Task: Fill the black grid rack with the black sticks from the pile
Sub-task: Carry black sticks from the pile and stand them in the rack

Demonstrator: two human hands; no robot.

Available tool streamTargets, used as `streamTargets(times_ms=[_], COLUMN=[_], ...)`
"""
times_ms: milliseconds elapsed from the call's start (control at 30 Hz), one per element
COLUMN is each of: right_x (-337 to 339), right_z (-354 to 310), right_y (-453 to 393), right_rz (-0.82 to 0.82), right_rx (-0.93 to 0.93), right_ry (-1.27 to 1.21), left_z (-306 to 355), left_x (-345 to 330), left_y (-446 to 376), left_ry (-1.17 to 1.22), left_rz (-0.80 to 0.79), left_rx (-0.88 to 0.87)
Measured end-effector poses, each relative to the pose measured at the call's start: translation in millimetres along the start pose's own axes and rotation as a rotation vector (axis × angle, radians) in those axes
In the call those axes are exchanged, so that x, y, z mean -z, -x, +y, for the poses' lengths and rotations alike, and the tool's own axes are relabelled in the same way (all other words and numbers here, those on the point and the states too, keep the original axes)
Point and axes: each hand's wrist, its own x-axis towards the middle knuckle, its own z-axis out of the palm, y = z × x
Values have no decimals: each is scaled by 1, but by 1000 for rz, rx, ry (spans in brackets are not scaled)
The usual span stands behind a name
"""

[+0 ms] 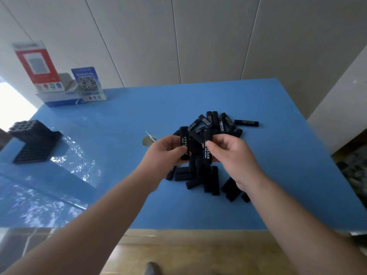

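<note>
Black rectangular sticks with white lettering (210, 155) are heaped in a loose pile at the middle of the glossy blue table (119, 120). One stick is clenched upright in the grip of the left hand (166, 149), another in that of the right hand (228, 151), both held just above the pile. Well apart, at the table's left edge, the black plastic grid rack (32, 143) is seen; a block of its far cells is filled with upright sticks, while the near cells appear unfilled.
</note>
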Motion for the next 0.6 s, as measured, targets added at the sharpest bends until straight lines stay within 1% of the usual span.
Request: streamTargets(times_ms=[100, 233, 333, 500, 600], right_x=[-26, -63, -94, -156, -208], right_z=[-8, -20, -27, -30, -33], right_y=[3, 7, 11, 21, 34], right_rz=[-52, -118, -140, -183, -223], right_rx=[11, 5, -1, -13, -34], right_ry=[-18, 24, 10, -24, -31], left_z=[-4, -7, -10, -15, -19], left_x=[23, 59, 92, 148, 195], left_y=[9, 22, 33, 53, 72], left_ry=[34, 57, 72, 99, 117], left_rz=[37, 73, 114, 177, 218], left_rx=[4, -13, -21, -28, -40])
